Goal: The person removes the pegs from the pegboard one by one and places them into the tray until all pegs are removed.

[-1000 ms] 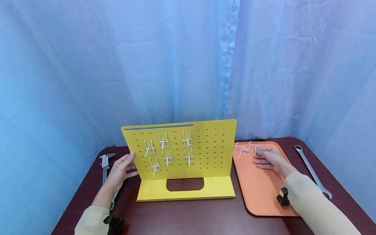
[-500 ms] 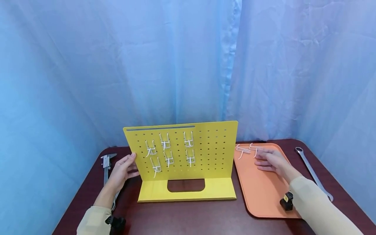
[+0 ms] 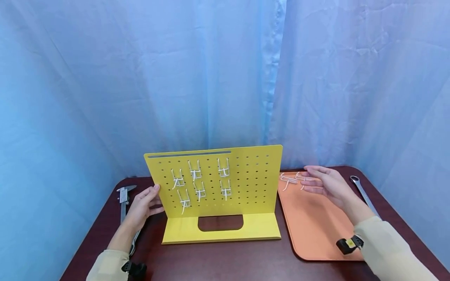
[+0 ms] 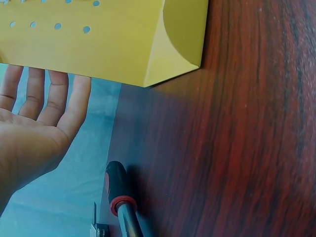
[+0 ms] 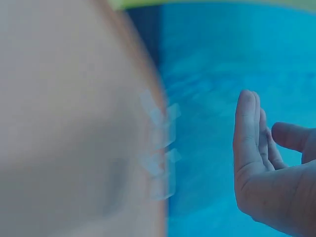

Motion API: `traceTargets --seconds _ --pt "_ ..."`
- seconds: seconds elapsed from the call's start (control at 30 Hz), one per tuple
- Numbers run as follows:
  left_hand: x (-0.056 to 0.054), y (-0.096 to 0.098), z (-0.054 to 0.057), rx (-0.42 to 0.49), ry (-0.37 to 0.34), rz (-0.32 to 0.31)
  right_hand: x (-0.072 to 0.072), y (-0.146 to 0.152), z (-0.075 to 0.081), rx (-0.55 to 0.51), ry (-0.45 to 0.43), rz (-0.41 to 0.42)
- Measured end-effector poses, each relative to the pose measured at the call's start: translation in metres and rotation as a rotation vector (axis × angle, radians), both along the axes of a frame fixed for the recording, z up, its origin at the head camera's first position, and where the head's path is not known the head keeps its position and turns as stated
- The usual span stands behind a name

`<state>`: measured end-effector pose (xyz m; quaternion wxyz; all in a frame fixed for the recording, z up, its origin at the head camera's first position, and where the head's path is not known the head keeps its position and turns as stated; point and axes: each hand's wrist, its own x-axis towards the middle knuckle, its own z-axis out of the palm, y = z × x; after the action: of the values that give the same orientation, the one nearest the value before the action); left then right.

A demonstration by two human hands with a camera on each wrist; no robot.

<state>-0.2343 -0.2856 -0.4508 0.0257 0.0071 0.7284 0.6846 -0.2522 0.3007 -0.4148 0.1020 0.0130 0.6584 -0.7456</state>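
Note:
In the head view, my left hand (image 3: 142,205) holds the left edge of a yellow pegboard (image 3: 272,181), thumb on its front. The left wrist view shows that hand's fingers (image 4: 57,94) reaching behind the board. Several white wire hooks (image 3: 225,190) hang on the board's left and middle parts. At the right, my right hand (image 3: 327,183) hovers over the orange tray (image 3: 316,234), fingers extended and holding nothing. Two loose white hooks lie at the tray's far end: one hook (image 3: 289,180) in the left corner, the other partly hidden behind my fingers. They are blurred in the right wrist view.
Left of the board lie a caliper (image 3: 123,197) and a metal tool (image 3: 134,242); a black-and-red handle (image 4: 117,185) shows in the left wrist view. A combination wrench (image 3: 363,195) lies right of the tray. A blue curtain (image 3: 211,78) hangs behind the dark wooden table (image 3: 211,261).
My right hand has risen from the right-hand loose hook, and its fingers have spread. Both loose hooks stay on the tray. My left hand keeps its hold on the pegboard.

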Motion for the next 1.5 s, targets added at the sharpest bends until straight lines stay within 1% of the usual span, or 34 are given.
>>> traceTargets --seconds 0.1,0.23,0.33,0.47,0.6,0.7,0.97,1.13,1.27,1.4,1.5 --pt "0.002 0.000 0.000 -0.015 -0.011 0.001 0.019 -0.013 0.018 -0.012 0.104 0.020" --pt "0.004 0.000 -0.001 -0.027 -0.016 0.008 0.042 -0.038 0.037 0.010 0.211 0.062" --pt "0.003 0.000 -0.001 -0.021 -0.005 0.008 0.052 -0.059 0.047 -0.007 0.248 0.104" --pt "0.002 0.000 0.001 -0.022 -0.004 0.005 0.056 -0.086 0.055 -0.035 0.254 0.162" --pt "0.006 0.000 0.000 -0.033 -0.017 0.009 0.056 -0.114 0.056 -0.040 0.217 0.224" --pt "0.007 0.000 -0.001 -0.032 -0.013 0.002 0.052 -0.134 0.054 -0.046 0.176 0.268" --pt "0.005 0.001 0.002 -0.032 0.005 -0.008 0.043 -0.181 0.058 -0.017 0.095 0.380" --pt "0.003 0.001 0.002 -0.043 0.007 -0.006 0.033 -0.201 0.059 -0.052 0.036 0.423" --pt "0.003 0.001 0.002 -0.041 -0.003 0.001 0.026 -0.213 0.058 -0.106 -0.013 0.451" --pt "0.003 0.001 0.002 -0.036 -0.007 0.006 0.022 -0.221 0.059 -0.151 -0.041 0.453" --pt "0.003 0.002 0.003 -0.033 -0.010 0.005 0.020 -0.225 0.058 -0.176 -0.043 0.451"
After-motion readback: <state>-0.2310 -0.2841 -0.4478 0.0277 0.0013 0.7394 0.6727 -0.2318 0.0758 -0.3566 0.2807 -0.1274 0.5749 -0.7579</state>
